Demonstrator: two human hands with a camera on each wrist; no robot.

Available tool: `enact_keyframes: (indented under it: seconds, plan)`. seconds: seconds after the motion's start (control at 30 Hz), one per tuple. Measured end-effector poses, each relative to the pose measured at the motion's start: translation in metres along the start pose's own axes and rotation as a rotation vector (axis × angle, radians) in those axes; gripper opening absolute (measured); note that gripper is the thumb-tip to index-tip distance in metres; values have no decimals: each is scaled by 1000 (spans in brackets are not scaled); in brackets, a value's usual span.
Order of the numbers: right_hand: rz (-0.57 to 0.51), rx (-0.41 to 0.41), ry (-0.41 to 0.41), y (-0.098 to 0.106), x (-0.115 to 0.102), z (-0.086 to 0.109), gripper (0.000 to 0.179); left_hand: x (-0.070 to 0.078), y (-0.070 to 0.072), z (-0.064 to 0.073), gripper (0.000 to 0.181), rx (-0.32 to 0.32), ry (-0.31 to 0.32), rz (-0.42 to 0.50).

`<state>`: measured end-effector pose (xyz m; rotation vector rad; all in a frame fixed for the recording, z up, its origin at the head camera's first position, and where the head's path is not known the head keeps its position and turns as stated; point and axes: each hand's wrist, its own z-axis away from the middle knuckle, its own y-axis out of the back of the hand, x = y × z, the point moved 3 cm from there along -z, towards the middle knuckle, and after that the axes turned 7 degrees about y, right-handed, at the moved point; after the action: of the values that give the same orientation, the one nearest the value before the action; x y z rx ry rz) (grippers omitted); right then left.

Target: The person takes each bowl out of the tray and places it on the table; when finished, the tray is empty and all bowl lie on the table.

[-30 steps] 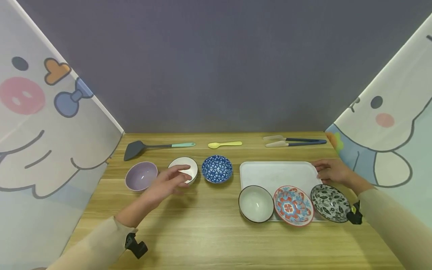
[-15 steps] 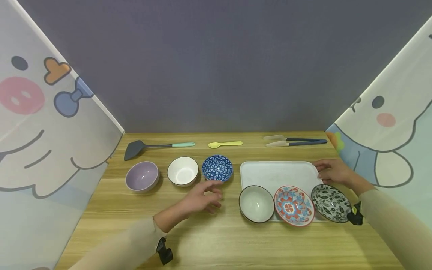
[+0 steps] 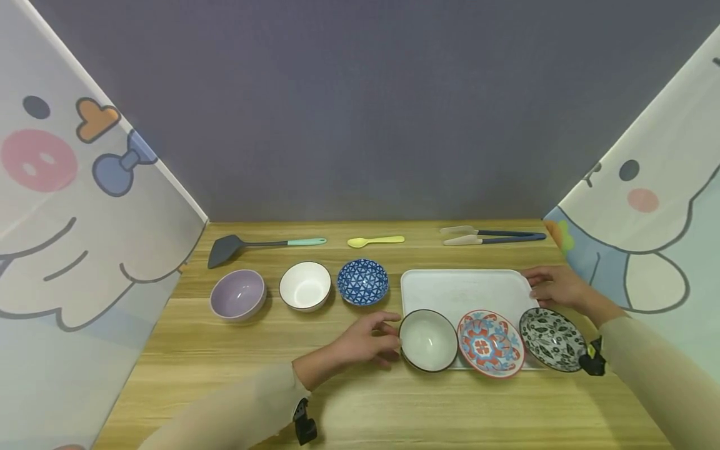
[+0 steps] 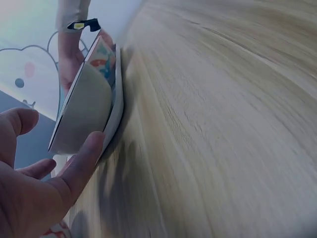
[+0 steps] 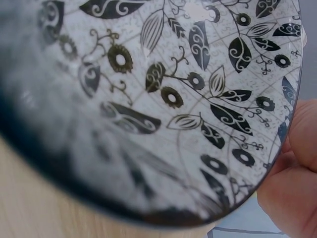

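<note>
My left hand (image 3: pixel 365 342) is at the left side of a white rectangular tray (image 3: pixel 450 290), fingers spread beside a pale bowl with a dark rim (image 3: pixel 429 340). In the left wrist view, one fingertip (image 4: pixel 94 141) reaches the bowl's lower side, close to the tray's edge. At the tray's far right edge, my right hand (image 3: pixel 557 287) grips the rim, its fingers bent over it. A red and blue patterned bowl (image 3: pixel 489 344) and a black and white leaf-patterned bowl (image 3: pixel 552 339) stand along the tray's front. The leaf-patterned bowl hides much of my right hand in the right wrist view.
Left of the tray stand a blue patterned bowl (image 3: pixel 362 282), a white bowl (image 3: pixel 305 285) and a purple bowl (image 3: pixel 238 295). Behind lie a spatula (image 3: pixel 225 250), a yellow spoon (image 3: pixel 371 240) and tongs (image 3: pixel 500 236). A grey panel (image 3: pixel 360 125) rises at the back.
My left hand has moved right, from over the white bowl, past the blue bowl, to the tray's left side. My right hand stays at the tray's right edge.
</note>
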<state>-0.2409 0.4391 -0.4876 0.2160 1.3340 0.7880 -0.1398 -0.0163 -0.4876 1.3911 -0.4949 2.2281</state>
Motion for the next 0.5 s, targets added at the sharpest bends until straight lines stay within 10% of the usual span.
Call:
enact_keyframes:
  seconds: [0.5]
  plan:
    - [-15,-9,-8,3,4,-2,60,-8,-13,-16,57,50,29,-16]
